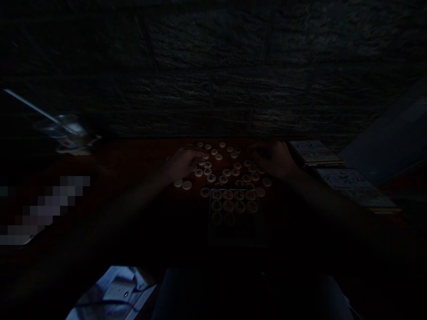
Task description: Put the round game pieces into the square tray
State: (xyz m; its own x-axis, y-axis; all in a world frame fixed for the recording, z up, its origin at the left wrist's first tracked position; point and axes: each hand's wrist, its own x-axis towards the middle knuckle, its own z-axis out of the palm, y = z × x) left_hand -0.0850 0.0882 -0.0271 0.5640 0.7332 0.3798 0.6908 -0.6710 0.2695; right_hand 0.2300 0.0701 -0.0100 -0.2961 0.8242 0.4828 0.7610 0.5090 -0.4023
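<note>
Round Chinese chess pieces (223,178) lie scattered over the dark reddish table, some with their characters up and some showing plain pale faces. Nearer me stands an open box (209,222), with several pieces in rows in its far part. My left hand (187,162) rests at the left side of the scattered pieces, its fingers stretched to the right and touching or just over a few. At the right side of the pieces is my right hand (274,159), bent downward near them. Deep shadow hides its fingertips and whatever they may hold.
Two flat boxes or books with writing on top, one farther back (315,152) and one nearer (358,187), lie at the right. A clear plastic cup (71,133) with a straw stands at the left. A dark block wall (207,84) rises behind the table.
</note>
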